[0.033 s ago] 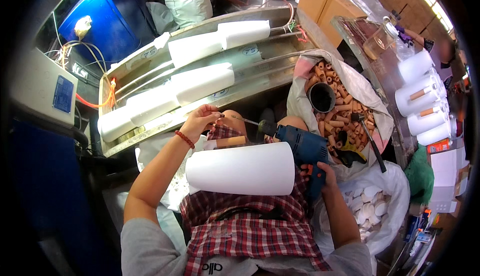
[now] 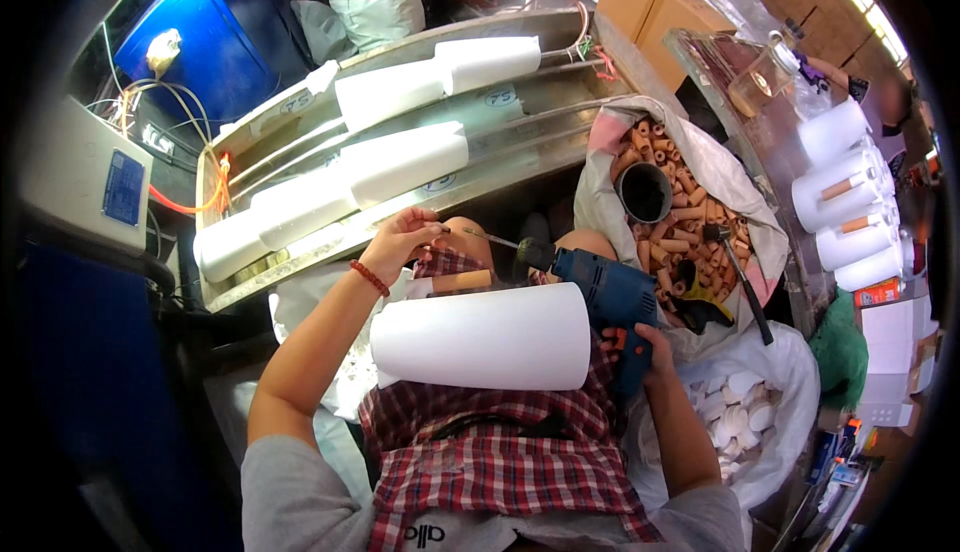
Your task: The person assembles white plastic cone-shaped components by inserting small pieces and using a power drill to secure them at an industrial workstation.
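Note:
My right hand point(image 2: 645, 352) is wrapped round the grip of a blue power drill point(image 2: 608, 290), whose long thin bit points left. At the bit's tip, the thumb and fingers of my left hand point(image 2: 402, 240) are pinched together; what they hold is too small to make out. A red bead bracelet circles that wrist. Across my lap, on a red plaid apron point(image 2: 490, 457), lies a smooth white tapered cylinder point(image 2: 485, 337). A tan tube point(image 2: 460, 282) shows just beyond it, beside another white piece that the cylinder partly hides.
Ahead stands a long trough point(image 2: 560, 102) with white cylinders point(image 2: 400, 167) on rods. At right are a sack of tan tubes point(image 2: 690, 217) with a hammer point(image 2: 745, 287) on it, and a bag of white discs point(image 2: 740, 412). More white cylinders point(image 2: 845, 197) stand by a table; a person is at the far right.

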Tool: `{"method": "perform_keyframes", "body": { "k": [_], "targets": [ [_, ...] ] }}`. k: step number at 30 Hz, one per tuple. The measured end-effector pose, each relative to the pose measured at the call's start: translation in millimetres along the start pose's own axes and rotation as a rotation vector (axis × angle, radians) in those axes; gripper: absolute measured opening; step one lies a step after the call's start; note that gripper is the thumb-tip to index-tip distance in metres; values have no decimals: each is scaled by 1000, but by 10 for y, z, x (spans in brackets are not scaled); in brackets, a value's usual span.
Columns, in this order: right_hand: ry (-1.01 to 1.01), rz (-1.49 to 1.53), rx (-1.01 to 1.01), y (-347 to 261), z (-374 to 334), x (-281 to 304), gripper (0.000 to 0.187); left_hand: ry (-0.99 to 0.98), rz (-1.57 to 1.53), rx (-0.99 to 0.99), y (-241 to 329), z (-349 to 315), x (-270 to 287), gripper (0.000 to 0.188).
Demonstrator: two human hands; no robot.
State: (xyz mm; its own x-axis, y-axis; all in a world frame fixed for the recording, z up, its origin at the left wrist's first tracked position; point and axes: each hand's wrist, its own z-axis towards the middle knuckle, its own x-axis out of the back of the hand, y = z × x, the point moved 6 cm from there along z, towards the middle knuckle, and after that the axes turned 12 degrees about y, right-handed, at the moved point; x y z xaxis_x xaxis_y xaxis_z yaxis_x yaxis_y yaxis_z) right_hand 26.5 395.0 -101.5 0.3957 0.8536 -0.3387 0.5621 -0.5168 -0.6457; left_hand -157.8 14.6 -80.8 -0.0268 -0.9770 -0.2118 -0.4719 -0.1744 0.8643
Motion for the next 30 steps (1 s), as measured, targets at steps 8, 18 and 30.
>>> {"method": "perform_keyframes", "body": {
  "k": [8, 18, 30],
  "targets": [
    [-12, 64, -36, 2, 16, 11, 58, -19, -36, 42, -53, 48, -173, 17],
    [3, 33, -36, -64, 13, -26, 56, 47, -7, 6, 46, 18, -182, 13],
    [-13, -34, -12, -60, 45, -30, 55, 135, 157, -91, 112, -69, -151, 17]
  ]
}}
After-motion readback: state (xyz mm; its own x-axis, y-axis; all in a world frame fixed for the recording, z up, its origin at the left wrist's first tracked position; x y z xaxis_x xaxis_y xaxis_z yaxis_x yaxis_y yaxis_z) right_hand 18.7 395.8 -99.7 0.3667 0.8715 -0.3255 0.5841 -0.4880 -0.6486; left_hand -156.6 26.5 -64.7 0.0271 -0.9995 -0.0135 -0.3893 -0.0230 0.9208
